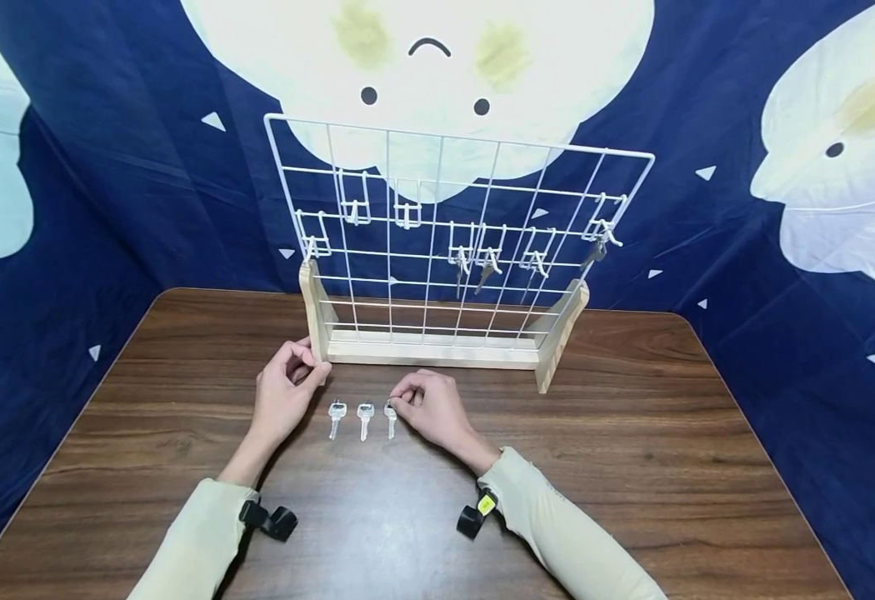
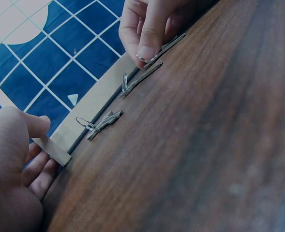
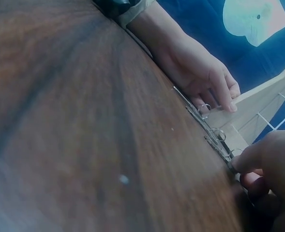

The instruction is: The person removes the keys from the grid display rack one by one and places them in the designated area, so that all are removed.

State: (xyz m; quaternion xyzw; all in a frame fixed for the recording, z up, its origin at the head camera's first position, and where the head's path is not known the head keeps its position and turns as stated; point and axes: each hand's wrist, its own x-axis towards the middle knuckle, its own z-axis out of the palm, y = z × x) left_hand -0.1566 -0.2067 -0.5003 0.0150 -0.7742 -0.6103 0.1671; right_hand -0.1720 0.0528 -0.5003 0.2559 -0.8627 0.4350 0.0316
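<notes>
Three silver keys lie in a row on the table before a white wire grid rack on a wooden stand (image 1: pixel 430 354). The right hand (image 1: pixel 432 404) pinches the ring end of the rightmost key (image 1: pixel 391 425), whose blade lies along the wood. To its left are the middle key (image 1: pixel 365 423) and the left key (image 1: pixel 336 423), each with a small ring, clearly visible in the left wrist view on the left key (image 2: pixel 103 125). The left hand (image 1: pixel 285 392) grips the stand's left wooden foot (image 2: pixel 55 151), thumb on one side and fingers on the other.
White hooks hang on the wire grid (image 1: pixel 426 242); several on the right carry keys, such as one hanging key (image 1: pixel 487 273). The stand's right wooden foot (image 1: pixel 561 337) rests on the table (image 1: pixel 670 442). Blue cloth (image 1: pixel 145 167) with cloud shapes surrounds the table.
</notes>
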